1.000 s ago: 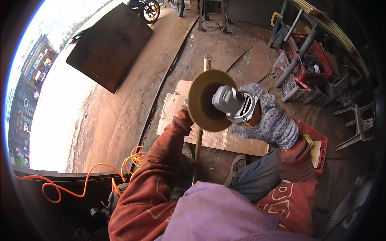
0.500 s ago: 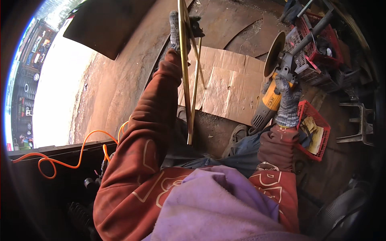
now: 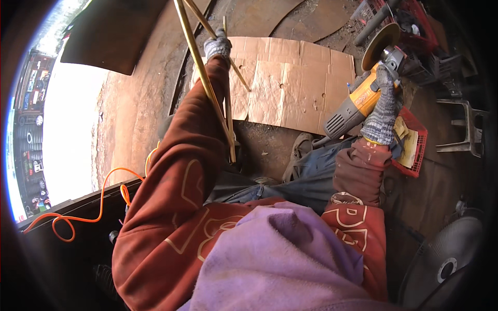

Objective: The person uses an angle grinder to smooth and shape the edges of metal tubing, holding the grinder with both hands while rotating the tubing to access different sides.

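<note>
My left hand (image 3: 218, 46), in a grey knitted glove, reaches far forward and is closed on a gold-coloured metal frame (image 3: 201, 65) of thin bars. One long bar slants down across my left sleeve, and the frame's far end runs out of view at the top. My right hand (image 3: 381, 111), gloved alike, grips a yellow and grey angle grinder (image 3: 367, 96) near its head. The grinder's large round disc (image 3: 381, 45) points away from me, well apart from the frame. I cannot tell whether the disc is spinning.
Flattened cardboard (image 3: 290, 88) lies on the floor ahead. To the right are a red basket (image 3: 416, 160) with papers, stacked crates (image 3: 420, 20), a grey stool (image 3: 469, 124) and a fan (image 3: 446, 259). An orange hose (image 3: 104, 192) curls at left, below a dark hanging sheet (image 3: 111, 33).
The gold frame has tilted, its top leaning left, and my left hand now sits lower on it. The grinder has shifted a little right. The whole view has shifted too.
</note>
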The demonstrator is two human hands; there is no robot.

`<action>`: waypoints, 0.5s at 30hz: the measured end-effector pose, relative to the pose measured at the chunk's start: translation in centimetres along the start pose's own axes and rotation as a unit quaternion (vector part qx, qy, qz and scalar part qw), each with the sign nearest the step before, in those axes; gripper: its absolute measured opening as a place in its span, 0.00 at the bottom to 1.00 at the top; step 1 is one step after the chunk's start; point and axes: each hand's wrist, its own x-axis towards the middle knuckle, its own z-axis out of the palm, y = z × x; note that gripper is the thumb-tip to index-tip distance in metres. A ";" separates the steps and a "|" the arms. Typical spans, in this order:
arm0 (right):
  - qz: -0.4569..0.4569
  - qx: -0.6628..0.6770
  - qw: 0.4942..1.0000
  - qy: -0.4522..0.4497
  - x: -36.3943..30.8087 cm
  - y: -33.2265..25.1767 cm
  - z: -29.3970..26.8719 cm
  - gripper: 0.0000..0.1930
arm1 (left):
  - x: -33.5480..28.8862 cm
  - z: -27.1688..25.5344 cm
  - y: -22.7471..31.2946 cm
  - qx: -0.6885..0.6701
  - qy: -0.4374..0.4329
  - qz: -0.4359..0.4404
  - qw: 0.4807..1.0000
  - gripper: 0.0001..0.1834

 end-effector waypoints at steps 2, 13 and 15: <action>0.003 0.045 0.997 0.056 -0.6 -0.9 -1.4 0.22 | 1.4 1.7 0.1 0.034 -0.012 -0.029 0.999 0.33; 0.055 0.118 0.983 0.129 -3.4 -3.7 -1.4 0.22 | -5.3 -13.2 6.0 -0.636 -0.103 0.046 0.764 0.38; 0.000 0.093 0.989 0.118 -4.6 -4.2 -0.3 0.21 | -8.4 -15.0 8.5 -0.616 -0.191 -0.001 0.764 0.36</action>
